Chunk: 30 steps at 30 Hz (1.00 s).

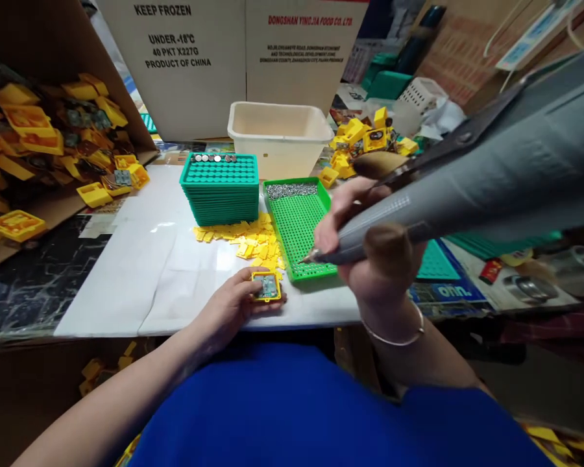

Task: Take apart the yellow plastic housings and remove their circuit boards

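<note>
My left hand (pixel 241 295) is closed around a small yellow plastic case (pixel 267 287) with a circuit board in it, held near the front edge of the white worktop. My right hand (pixel 374 250) grips a large grey electric screwdriver (pixel 399 220). Its tip points down over the lower part of a green perforated tray (pixel 302 220). Small silver screws (pixel 292 189) fill the far end of that tray. Between the tray and my left hand lies a scatter of flat yellow plastic pieces (pixel 255 243).
A stack of teal trays (pixel 219 191) with round metal discs on top stands left of the green tray. Behind is a cream plastic bin (pixel 279 139). Yellow cases fill a cardboard box (pixel 68 130) at left; more yellow cases (pixel 365 136) lie at the back right.
</note>
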Each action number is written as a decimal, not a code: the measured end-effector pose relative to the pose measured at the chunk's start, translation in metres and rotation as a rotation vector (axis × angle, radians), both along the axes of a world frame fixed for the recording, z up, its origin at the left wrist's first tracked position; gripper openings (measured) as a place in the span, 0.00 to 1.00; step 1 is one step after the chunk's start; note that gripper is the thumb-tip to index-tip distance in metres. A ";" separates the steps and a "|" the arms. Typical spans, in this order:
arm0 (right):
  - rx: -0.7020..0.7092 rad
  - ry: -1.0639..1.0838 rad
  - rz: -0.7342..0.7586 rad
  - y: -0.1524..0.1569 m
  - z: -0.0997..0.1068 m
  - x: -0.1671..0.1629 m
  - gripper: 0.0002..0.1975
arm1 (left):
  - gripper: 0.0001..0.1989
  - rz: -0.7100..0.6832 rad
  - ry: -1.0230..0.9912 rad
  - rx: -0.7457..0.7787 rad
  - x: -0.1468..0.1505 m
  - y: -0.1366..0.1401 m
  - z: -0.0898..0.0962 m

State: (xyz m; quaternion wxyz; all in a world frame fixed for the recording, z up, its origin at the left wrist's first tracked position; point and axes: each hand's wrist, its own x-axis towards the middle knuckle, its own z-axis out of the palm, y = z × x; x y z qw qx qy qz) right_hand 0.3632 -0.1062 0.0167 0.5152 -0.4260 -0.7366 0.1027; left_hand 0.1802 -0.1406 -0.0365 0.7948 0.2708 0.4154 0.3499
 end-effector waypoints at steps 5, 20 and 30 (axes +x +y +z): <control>0.461 0.337 -0.243 -0.006 -0.002 0.016 0.13 | 0.20 0.032 0.129 0.068 -0.020 -0.006 0.011; -0.183 -0.654 -0.073 0.146 0.027 -0.078 0.15 | 0.23 0.166 0.160 0.231 -0.039 0.003 -0.007; -0.233 -0.725 -0.047 0.162 0.021 -0.088 0.14 | 0.22 0.116 0.130 0.263 -0.045 0.001 -0.014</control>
